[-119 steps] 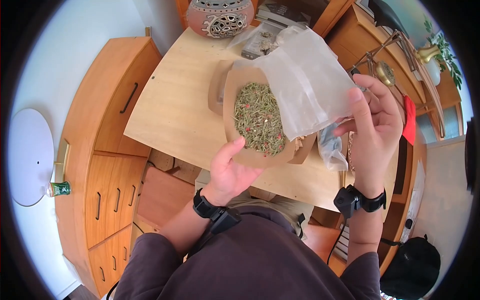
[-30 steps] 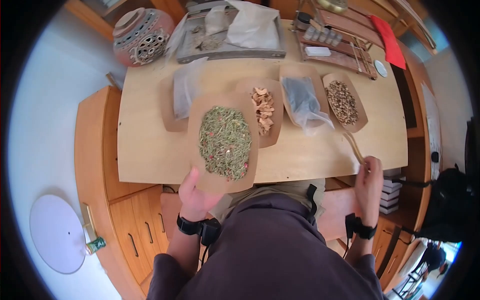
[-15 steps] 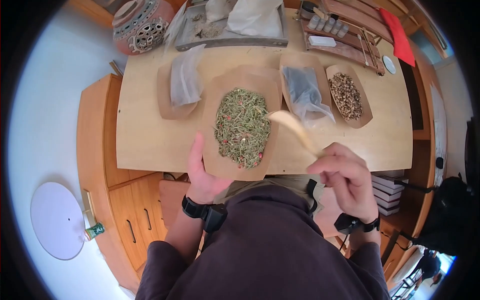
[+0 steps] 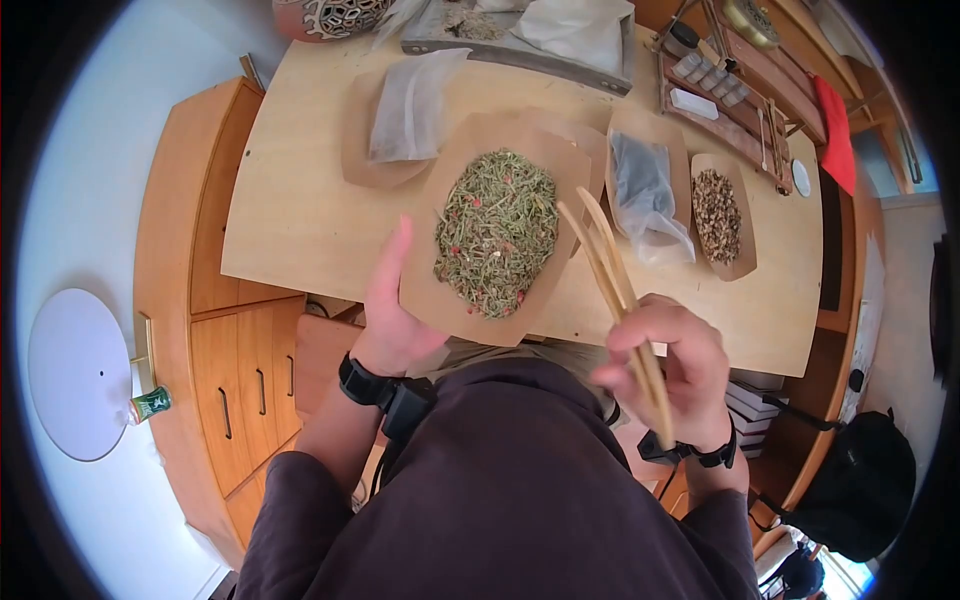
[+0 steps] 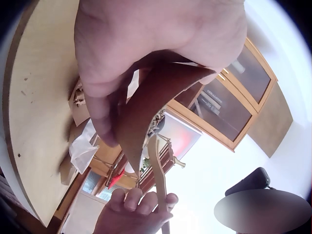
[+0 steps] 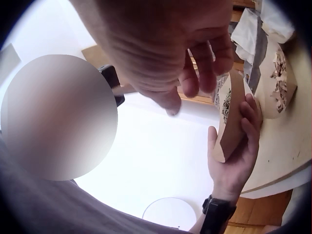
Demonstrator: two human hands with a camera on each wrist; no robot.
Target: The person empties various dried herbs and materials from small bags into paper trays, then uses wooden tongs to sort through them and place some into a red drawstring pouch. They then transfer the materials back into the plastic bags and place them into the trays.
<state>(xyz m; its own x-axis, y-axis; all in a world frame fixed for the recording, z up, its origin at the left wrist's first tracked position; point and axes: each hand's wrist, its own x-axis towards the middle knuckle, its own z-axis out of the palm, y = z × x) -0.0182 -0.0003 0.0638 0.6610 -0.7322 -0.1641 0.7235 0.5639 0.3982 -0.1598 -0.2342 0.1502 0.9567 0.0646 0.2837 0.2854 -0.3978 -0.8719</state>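
Note:
My left hand (image 4: 393,305) holds up a brown paper tray (image 4: 425,275) from beneath, its thumb along the near left side; in the left wrist view the fingers (image 5: 105,114) curl round the tray's underside. Green needle-like herbs with red bits (image 4: 497,230) fill the tray. My right hand (image 4: 680,370) grips wooden tongs (image 4: 612,275), their tips beside the tray's right edge and apart from each other. In the right wrist view the right hand (image 6: 180,58) hangs above and left of the held tray (image 6: 231,122); the tongs cannot be made out there.
On the table (image 4: 300,180) stand a paper tray with a translucent pouch (image 4: 412,105), one with a dark-filled bag (image 4: 645,185) and one with brown chopped pieces (image 4: 717,215). Another tray is mostly hidden behind the held one. A grey tray (image 4: 520,55) and a wooden rack (image 4: 725,120) stand behind.
The translucent bag seen in the right hand earlier is gone from it; that hand now has the tongs, raised from the table's front edge to beside the herb tray. The left hand still holds the tray.

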